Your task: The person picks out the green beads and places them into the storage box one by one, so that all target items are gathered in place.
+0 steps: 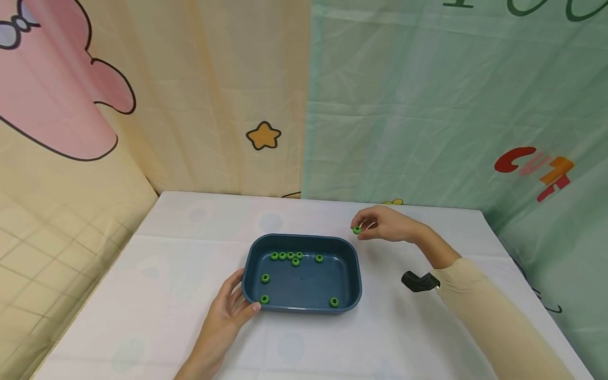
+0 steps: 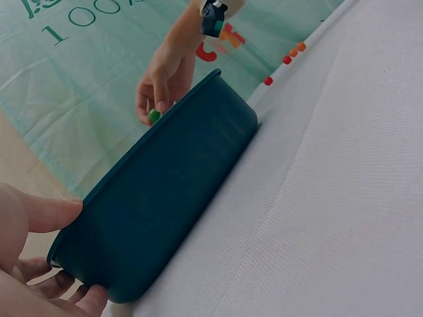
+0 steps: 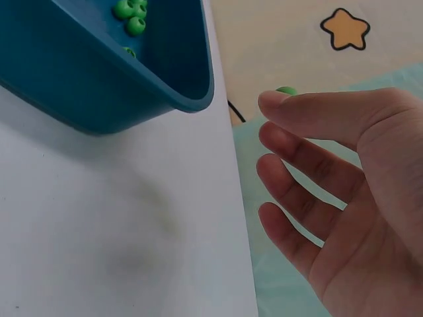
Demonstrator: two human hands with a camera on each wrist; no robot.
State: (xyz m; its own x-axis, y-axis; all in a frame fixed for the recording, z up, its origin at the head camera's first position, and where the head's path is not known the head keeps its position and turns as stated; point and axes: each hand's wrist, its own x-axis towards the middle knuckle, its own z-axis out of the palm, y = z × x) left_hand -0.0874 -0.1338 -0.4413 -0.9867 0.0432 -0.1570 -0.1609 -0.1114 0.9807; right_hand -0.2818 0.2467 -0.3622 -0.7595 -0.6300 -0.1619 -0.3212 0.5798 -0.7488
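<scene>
A dark blue plastic tray (image 1: 304, 285) stands on the table with several green beads (image 1: 290, 255) inside, most of them grouped near its back wall. My left hand (image 1: 227, 311) grips the tray's left end, thumb at the front left corner. In the left wrist view that thumb (image 2: 56, 214) lies against the rim, with fingertips lower on the wall. Beyond the tray's back right corner, my right hand (image 1: 387, 224) pinches a single green bead (image 1: 357, 230) between thumb and forefinger, above the table. The right wrist view shows its other fingers loosely bent, the bead mostly hidden behind the thumb.
A white cloth (image 1: 157, 295) covers the table. Several red and orange beads (image 2: 287, 59) lie on it near an edge in the left wrist view. A black wrist device (image 1: 420, 282) sticks out from the right sleeve (image 1: 494, 316). Printed curtains (image 1: 228, 95) hang behind.
</scene>
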